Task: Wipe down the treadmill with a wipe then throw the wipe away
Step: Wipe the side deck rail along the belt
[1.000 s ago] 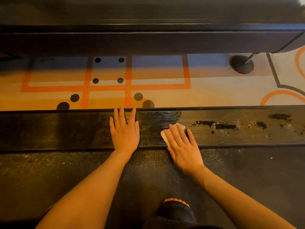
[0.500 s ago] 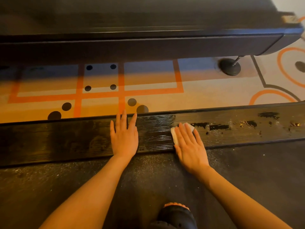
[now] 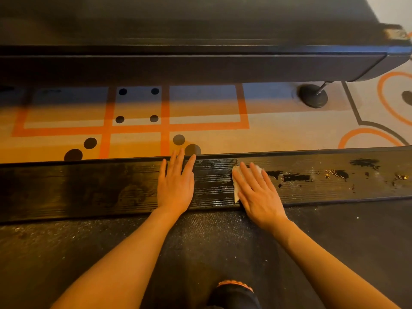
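Mid-wipe, by the look of it. Small white wipe pinned flat under straight-fingered right hand on ribbed black treadmill side rail. Left hand flat, fingers straight, holding nothing. Left stretch glossy; flaky dark patches rightward likely remaining. Disposal not yet done.

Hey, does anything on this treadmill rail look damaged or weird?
Yes. To the right of the wipe under the right hand, the ribbed side rail has ragged black patches and gold-coloured flecks. It looks worn or scuffed; cannot tell whether it is grime.
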{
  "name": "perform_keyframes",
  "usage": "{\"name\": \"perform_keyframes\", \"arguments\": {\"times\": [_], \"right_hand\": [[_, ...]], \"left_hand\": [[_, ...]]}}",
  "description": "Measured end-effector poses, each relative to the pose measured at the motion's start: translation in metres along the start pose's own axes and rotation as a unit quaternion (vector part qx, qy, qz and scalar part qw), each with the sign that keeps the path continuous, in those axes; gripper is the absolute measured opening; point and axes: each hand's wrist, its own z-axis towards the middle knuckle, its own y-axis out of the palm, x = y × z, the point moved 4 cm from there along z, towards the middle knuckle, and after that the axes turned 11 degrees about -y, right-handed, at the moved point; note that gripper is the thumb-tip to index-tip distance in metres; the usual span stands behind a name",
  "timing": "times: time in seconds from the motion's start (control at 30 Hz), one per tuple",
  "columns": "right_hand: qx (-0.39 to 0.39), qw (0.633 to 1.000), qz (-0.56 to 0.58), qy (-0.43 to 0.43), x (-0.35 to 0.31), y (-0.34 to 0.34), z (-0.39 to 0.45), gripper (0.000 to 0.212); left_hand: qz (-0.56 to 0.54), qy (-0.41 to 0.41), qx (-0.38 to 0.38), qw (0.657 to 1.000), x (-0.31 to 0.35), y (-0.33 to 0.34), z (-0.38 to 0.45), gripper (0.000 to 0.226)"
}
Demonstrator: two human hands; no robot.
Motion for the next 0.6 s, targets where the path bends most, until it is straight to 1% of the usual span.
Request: {"name": "perform_keyframes", "arguments": {"times": [0.1, 0.23, 0.37, 0.43, 0.6], "right_hand": [[-0.024, 0.998, 0.05, -0.002, 0.004, 0.003, 0.006, 0.064], [-0.013, 0.994, 0.102, 0.025, 0.001, -0.001, 0.013, 0.071], [0.012, 0.992, 0.108, 0.059, -0.013, 0.002, 0.011, 0.066], [0.023, 0.994, 0.096, 0.057, -0.018, 0.009, 0.002, 0.064], [-0.005, 0.993, 0.105, 0.048, -0.006, 0.019, -0.03, 0.065]], "left_hand": [[0.001, 0.041, -0.023, 0.999, 0.017, 0.001, 0.003, 0.055], [0.011, 0.022, -0.025, 0.999, 0.025, 0.002, 0.004, 0.058], [0.017, 0.021, -0.027, 0.999, 0.024, 0.002, 0.003, 0.057], [0.022, 0.024, -0.027, 0.999, 0.025, 0.002, 0.002, 0.057], [0.031, 0.025, -0.027, 0.999, 0.025, 0.002, 0.002, 0.057]]}}
